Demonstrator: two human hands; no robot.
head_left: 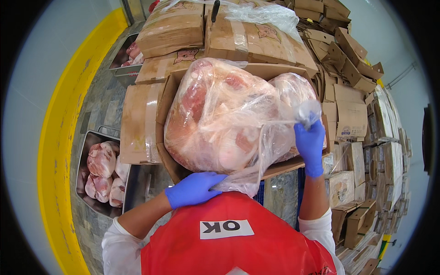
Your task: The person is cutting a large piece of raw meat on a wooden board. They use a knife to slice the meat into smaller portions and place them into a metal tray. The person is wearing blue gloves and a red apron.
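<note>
Right hand (310, 140) grips the bag's twisted neck, left hand (195, 189) cups the bagged meat (220, 114), half-lifted from its open carton (169, 165); full tray (89, 137) at left.

Both hands wear blue gloves. The left hand (193, 189) presses flat against the lower edge of a clear plastic bag (229, 121) full of large raw meat cuts, which sits in an open cardboard box (166, 114). The right hand (310, 143) grips a twisted bunch of the bag's plastic at its right side. Beyond the hands lie taped cartons (172, 30). Left of the left hand, a metal tray (85, 151) holds more meat. Right of the right hand, flattened cartons (350, 68) are piled.
</note>
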